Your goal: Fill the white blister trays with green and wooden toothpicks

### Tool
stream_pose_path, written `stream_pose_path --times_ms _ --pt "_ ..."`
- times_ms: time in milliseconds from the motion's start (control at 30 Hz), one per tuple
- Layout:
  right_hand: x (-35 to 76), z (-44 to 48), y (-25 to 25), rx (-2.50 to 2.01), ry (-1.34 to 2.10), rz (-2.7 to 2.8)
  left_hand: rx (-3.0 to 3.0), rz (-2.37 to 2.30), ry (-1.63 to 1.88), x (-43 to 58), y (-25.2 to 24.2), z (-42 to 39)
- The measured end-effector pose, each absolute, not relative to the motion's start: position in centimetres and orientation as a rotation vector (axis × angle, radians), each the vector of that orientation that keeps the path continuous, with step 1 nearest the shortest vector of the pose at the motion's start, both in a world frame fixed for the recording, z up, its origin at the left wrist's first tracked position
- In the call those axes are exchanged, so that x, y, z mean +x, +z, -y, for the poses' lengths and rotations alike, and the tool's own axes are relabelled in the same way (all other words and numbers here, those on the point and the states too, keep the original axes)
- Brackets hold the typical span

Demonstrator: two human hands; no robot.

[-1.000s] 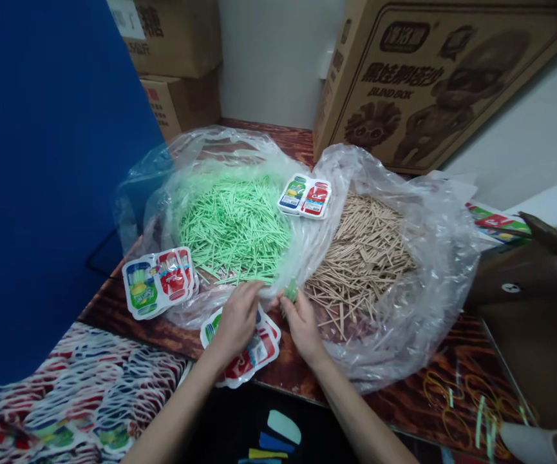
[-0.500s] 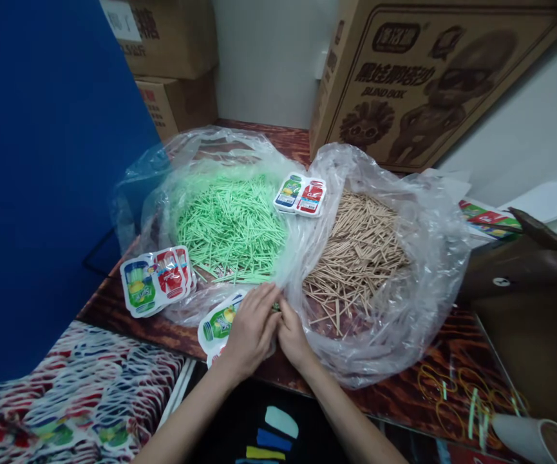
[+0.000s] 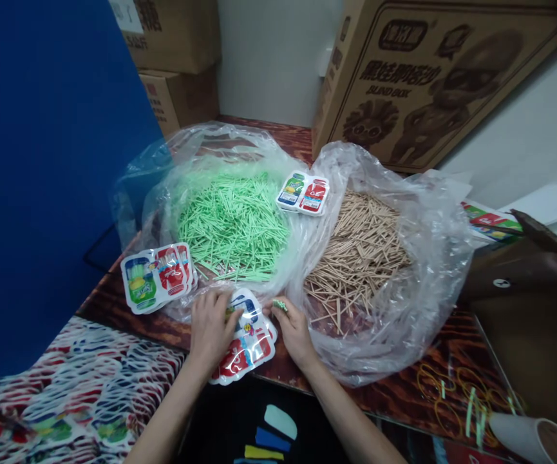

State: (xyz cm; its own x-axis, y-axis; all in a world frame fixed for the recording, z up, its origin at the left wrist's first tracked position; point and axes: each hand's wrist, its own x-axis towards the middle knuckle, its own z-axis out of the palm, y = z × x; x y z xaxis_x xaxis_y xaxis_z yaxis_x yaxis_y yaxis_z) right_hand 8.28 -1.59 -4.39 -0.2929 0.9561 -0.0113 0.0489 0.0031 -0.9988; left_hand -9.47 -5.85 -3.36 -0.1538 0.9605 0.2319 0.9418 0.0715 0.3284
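Observation:
My left hand (image 3: 211, 327) is closed on the left edge of a printed bottle-shaped packet (image 3: 249, 348) at the table's front edge; another packet shows beneath it. My right hand (image 3: 293, 328), just right of that packet, is closed round a small bundle of green sticks (image 3: 279, 305), whose ends show above the fingers. Behind the hands, a pile of green sticks (image 3: 234, 225) lies in an open clear plastic bag. To its right, brown sticks (image 3: 362, 248) fill a second clear bag. One small stack of packets (image 3: 303, 193) rests between the piles, and another stack (image 3: 157, 277) lies at the left.
A large cardboard box (image 3: 404, 84) stands at the back right, a blue panel (image 3: 51, 180) at the left. Rubber bands, loose green sticks and a paper cup (image 3: 534, 435) are at the lower right. Many printed packets (image 3: 75, 393) lie at the lower left.
My hands have moved apart. My left hand has shifted left onto the packet, which is now turned and more exposed. The green bundle in my right hand shows more.

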Motion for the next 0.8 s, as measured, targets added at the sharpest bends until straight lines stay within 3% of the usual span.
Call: stream_pose_path --times_ms 267,500,800 --pt "6.4 -2.8 -0.2 -0.997 1.298 1.692 2.014 -2.255 0.767 -9.7 -3.4 6.0" --pt "3.1 -8.9 -2.2 -1.055 0.983 1.996 2.022 -2.231 0.756 -10.2 -4.1 6.4" --pt "4.5 -8.0 -1.6 -0.919 1.339 1.587 1.848 -2.208 0.807 -11.1 -4.2 5.2"
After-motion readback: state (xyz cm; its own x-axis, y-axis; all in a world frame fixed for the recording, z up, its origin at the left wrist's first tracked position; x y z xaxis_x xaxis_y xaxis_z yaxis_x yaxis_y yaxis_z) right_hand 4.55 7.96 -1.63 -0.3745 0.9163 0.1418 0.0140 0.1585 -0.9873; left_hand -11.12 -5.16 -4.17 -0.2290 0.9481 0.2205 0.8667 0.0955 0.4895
